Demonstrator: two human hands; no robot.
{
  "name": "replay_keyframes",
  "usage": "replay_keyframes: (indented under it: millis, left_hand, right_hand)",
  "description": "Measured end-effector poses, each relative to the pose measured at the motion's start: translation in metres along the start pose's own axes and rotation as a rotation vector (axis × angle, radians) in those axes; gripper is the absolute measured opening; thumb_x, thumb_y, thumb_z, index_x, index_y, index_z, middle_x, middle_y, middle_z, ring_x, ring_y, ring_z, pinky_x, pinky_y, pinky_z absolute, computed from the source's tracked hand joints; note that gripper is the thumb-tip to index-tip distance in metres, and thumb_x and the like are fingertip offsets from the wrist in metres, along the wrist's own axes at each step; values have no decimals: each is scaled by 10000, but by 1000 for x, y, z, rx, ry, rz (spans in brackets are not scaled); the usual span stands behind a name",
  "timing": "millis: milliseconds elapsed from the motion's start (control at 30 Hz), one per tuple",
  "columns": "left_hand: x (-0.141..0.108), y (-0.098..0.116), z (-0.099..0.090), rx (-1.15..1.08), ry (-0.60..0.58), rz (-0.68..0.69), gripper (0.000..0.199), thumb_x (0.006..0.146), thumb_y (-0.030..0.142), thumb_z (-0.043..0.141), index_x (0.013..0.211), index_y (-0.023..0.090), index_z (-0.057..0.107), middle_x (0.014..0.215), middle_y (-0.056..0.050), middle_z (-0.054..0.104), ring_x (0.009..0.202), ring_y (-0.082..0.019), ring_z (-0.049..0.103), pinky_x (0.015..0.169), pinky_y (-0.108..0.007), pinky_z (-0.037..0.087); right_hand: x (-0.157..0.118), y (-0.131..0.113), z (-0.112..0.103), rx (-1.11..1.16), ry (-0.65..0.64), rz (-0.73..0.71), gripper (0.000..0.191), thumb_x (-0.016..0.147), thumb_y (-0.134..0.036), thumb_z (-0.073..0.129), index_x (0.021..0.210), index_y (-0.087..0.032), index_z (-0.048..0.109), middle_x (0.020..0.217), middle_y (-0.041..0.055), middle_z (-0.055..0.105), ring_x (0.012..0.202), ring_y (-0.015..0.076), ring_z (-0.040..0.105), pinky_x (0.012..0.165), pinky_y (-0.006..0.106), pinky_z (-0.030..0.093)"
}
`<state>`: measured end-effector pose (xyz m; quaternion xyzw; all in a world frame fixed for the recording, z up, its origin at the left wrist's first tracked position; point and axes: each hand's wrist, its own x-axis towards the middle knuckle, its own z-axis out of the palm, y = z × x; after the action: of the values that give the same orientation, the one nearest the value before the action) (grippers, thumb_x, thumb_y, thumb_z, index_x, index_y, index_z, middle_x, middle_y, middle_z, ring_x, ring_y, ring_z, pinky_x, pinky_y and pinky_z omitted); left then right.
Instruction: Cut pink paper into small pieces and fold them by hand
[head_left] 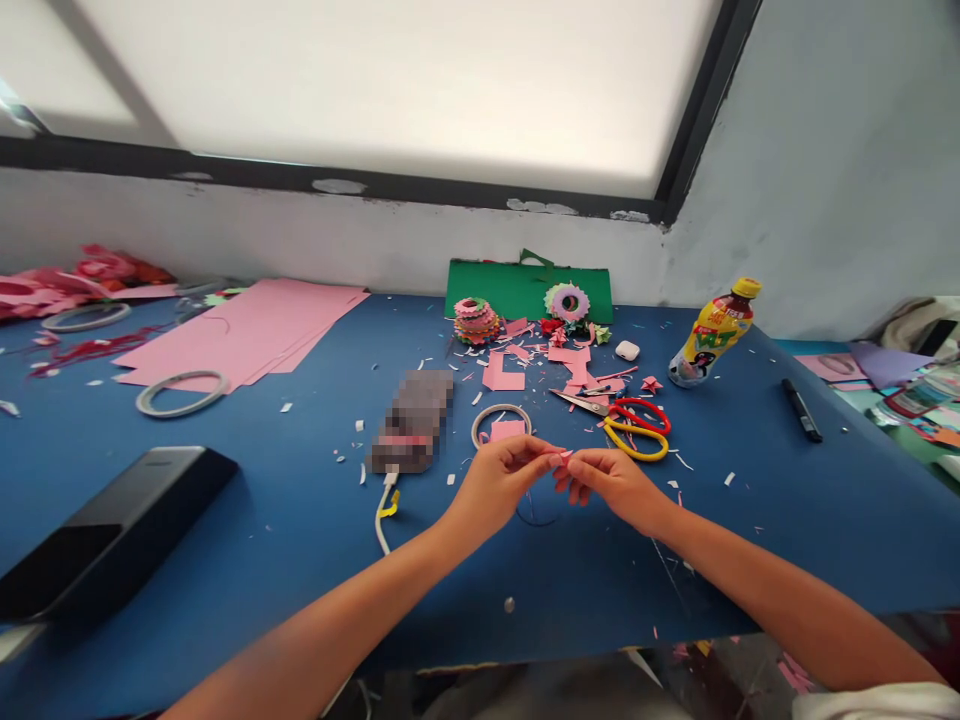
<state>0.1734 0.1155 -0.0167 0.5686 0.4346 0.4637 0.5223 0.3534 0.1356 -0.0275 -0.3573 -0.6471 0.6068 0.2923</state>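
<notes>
Between my two hands is a small folded piece of pink paper [565,457], mostly covered by the fingertips. My left hand [510,472] pinches it from the left, thumb against forefinger. My right hand [611,485] pinches it from the right, its other fingers curled below. Just beyond the hands lie scissors [637,428] with red and yellow handles, blades partly spread. A roll of tape [480,425] lies behind my left hand, with a pink paper square [508,429] inside its ring. Pink paper scraps [504,374] are scattered farther back.
A phone [412,420] with a cable lies left of the hands, near a black device [112,530]. Pink sheets [255,325] and another tape roll [182,393] are at left. A yellow-labelled bottle [716,335] and black pen [802,410] are at right. Stacked paper rings [475,322] stand behind.
</notes>
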Motion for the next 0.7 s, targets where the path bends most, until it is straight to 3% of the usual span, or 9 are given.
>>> replay_keyframes:
  millis: [167,333,467,567,700]
  left_hand:
    - [0,-2,2,-79,29,-31,203,647,286,751,678,125,632,913,-58,653,803,-154,616,714,-258,494]
    - [-1,-3,4,-164,-53,-118,237,590,253,790,649,123,601,810,-5,596,723,-112,591,686,-237,478]
    - [2,-8,2,-135,-51,-181,246,658,307,750,719,130,591,720,7,622,698,-108,594,670,-216,446]
    - [7,-15,-1,-69,-34,-135,252,743,359,670,763,138,550,702,6,629,669,-97,574,637,-201,417]
    - [7,-23,-1,72,-35,-94,236,820,388,565,823,171,473,553,69,541,445,-52,399,449,-173,258]
  right_hand:
    - [2,2,-1,95,45,-15,299,757,-451,642,829,-161,662,699,-3,621,611,99,563,583,226,460]
    - [3,3,-4,133,60,6,292,748,-436,654,848,-162,658,698,-4,638,602,100,579,606,243,481]
    - [4,2,-8,81,70,-1,271,738,-408,669,834,-156,642,699,-2,641,629,112,602,634,254,497]
    - [5,4,-9,43,82,-9,275,781,-426,617,829,-155,627,734,7,642,652,111,608,647,251,502]
    - [8,11,-7,56,89,81,322,730,-457,660,814,-156,585,751,5,640,614,103,597,604,247,503]
